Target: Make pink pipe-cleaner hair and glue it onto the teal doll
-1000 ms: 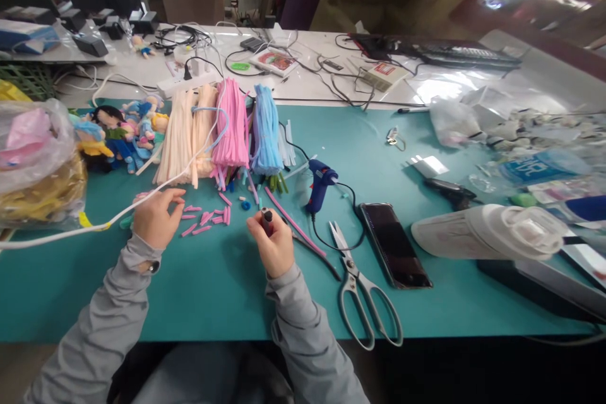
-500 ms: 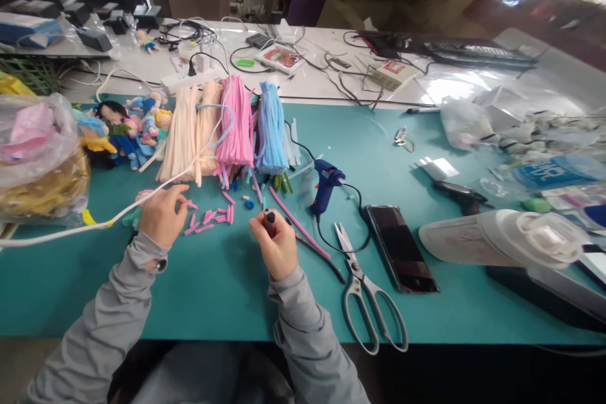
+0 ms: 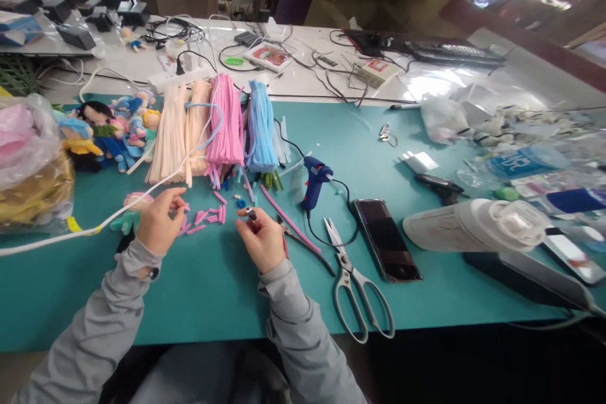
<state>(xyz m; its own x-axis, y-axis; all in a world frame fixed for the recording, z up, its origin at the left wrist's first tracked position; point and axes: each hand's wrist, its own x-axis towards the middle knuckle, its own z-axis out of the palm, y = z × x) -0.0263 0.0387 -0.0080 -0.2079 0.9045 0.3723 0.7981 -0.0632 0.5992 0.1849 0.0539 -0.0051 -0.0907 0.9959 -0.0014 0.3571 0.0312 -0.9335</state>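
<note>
A dozen or so short pink pieces (image 3: 222,214) lay loose on the green mat (image 3: 203,290), between the person's two hands. The left hand (image 3: 161,222) hung at the near-left edge of the pile, fingers bent, thumb and forefinger close together; whether they pinched a piece could not be told. The right hand (image 3: 262,241) had its fingers wrapped around a short dark stick (image 3: 252,215), one end poking out above the grip. For bits this light, a soft fingertip pinch at mid-length probably served best — a hard squeeze would likely crease them. The right hand seemed best placed clear of the pile, so the stick did not scatter it. The pliers (image 3: 297,235) and the long pink stem (image 3: 284,218) lay just beside that hand — a low sideways sweep risked knocking them, so lifting straight up looked safer
</note>
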